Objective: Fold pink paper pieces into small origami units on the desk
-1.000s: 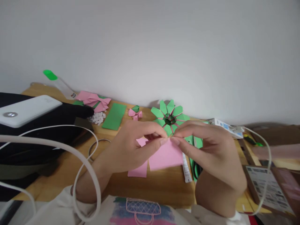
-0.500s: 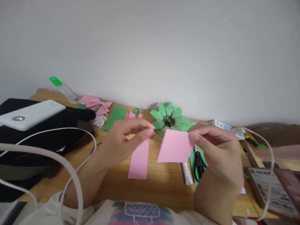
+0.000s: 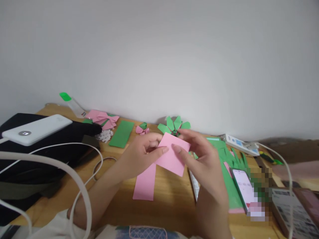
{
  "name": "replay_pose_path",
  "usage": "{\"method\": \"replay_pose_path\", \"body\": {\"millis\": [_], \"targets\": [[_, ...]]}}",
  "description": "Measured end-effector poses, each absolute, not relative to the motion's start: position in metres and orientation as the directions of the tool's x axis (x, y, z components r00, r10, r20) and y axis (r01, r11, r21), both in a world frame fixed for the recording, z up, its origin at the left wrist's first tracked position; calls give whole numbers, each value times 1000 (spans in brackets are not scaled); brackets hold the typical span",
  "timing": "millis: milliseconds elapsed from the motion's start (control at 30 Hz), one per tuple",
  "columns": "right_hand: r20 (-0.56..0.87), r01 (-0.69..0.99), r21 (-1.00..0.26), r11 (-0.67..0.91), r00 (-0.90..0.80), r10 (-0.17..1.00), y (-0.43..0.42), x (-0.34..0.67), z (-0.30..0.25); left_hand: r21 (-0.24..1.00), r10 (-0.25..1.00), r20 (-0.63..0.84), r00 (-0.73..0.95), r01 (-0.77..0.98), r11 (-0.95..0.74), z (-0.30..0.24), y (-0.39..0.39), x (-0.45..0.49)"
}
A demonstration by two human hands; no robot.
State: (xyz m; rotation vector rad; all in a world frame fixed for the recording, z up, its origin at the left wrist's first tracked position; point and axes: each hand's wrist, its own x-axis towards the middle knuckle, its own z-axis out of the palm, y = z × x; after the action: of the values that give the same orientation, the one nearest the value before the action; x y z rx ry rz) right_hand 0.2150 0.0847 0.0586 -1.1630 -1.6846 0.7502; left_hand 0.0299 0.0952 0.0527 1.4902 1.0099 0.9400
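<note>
A folded square of pink paper is held up above the table between both hands. My left hand pinches its left edge, thumb on the near face. On the right side, my right hand grips it with the thumb laid on the face and the fingers behind. Below and left of it, a pink paper strip lies on the wood. Behind the hands stands a green folded-paper ring, partly hidden. A small pink and green folded piece sits left of that ring.
Green paper, pink folded pieces and white scraps lie at the back left. A white power bank rests on black cloth. To the right are green sheets, a phone and a power strip. Looped white cable crosses the left.
My left hand, apart from the pink paper before, now holds it too. The paper has moved slightly left and turned, and my right hand has shifted left with it.
</note>
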Motion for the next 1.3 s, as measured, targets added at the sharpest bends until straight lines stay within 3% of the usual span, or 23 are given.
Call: {"method": "replay_pose_path", "body": {"millis": [133,267,400,600,700,833,1000,1167,1300], "targets": [[419,387,-784,485,-247,874,84,215,59,998,959,63,275,6,-67,49,99,31],[336,149,-910,386,-278,900,83,218,57,998,984,40,173,-60,-30,49,99,32],[313,1,-946,324,-255,915,83,219,51,990,988,44,149,-138,-24,50,98,35],[256,-2,-965,262,-208,944,83,222,45,985,988,60,143,-166,-36,46,99,33],[248,45,-964,262,-207,947,83,224,46,974,966,119,232,-219,-67,44,99,26],[227,67,-968,244,-189,955,83,224,47,981,920,183,347,-2,-194,46,97,19],[265,93,-955,281,-155,952,82,222,49,884,883,214,417,303,-357,51,97,24],[234,139,-961,240,-60,970,78,220,54,919,916,113,384,311,-244,53,97,31],[187,87,-977,193,-70,980,74,220,55,955,954,165,249,202,-218,53,99,35]]}}
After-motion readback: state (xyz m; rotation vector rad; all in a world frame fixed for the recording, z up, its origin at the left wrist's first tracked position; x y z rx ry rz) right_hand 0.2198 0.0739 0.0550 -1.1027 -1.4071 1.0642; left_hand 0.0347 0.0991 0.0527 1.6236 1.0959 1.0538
